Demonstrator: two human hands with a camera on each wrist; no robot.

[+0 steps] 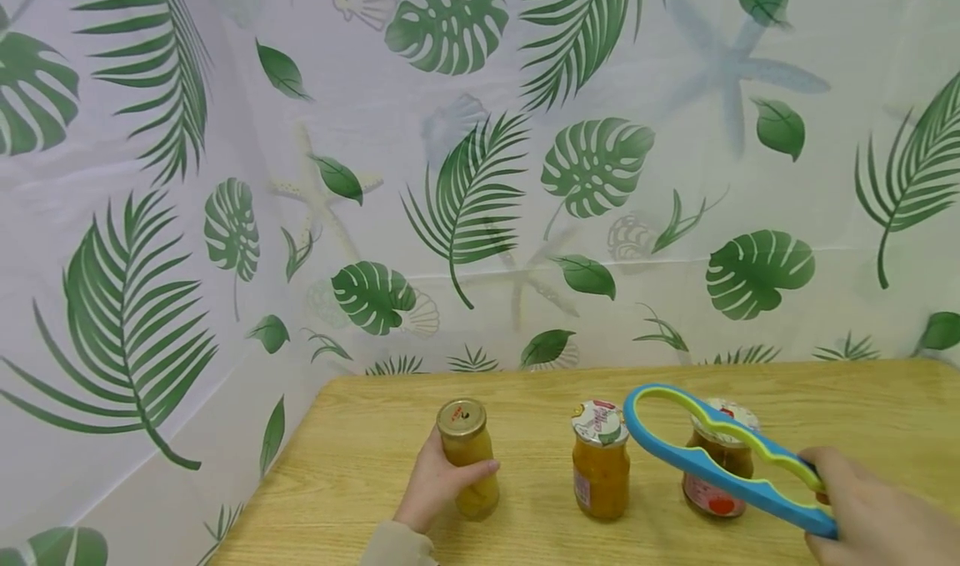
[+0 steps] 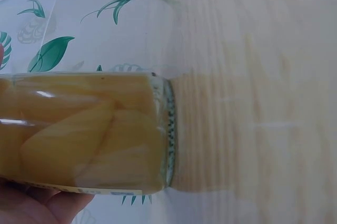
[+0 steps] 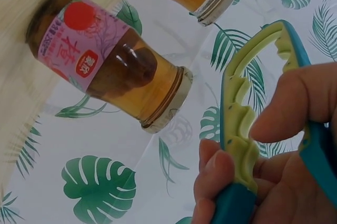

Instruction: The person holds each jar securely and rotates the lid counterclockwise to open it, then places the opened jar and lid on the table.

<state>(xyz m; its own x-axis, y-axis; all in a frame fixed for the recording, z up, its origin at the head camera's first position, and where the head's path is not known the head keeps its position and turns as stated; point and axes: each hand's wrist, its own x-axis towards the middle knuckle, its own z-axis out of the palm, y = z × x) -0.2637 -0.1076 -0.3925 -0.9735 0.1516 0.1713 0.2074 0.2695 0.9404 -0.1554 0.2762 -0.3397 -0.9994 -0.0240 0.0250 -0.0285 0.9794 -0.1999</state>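
Three jars stand in a row on the wooden table. My left hand grips the leftmost jar, which has a gold lid and pale fruit inside; the left wrist view shows this jar close up. The middle jar holds orange contents under a printed lid. The right jar, dark inside with a pink-red label, also shows in the right wrist view. My right hand holds the handle of a blue and green jar opener, lifted in front of the right jar. The opener is pinched between thumb and fingers.
A white sheet printed with green leaves hangs close behind and to the left of the table. The table's left edge runs diagonally beside the left jar. Bare wood lies in front of the jars.
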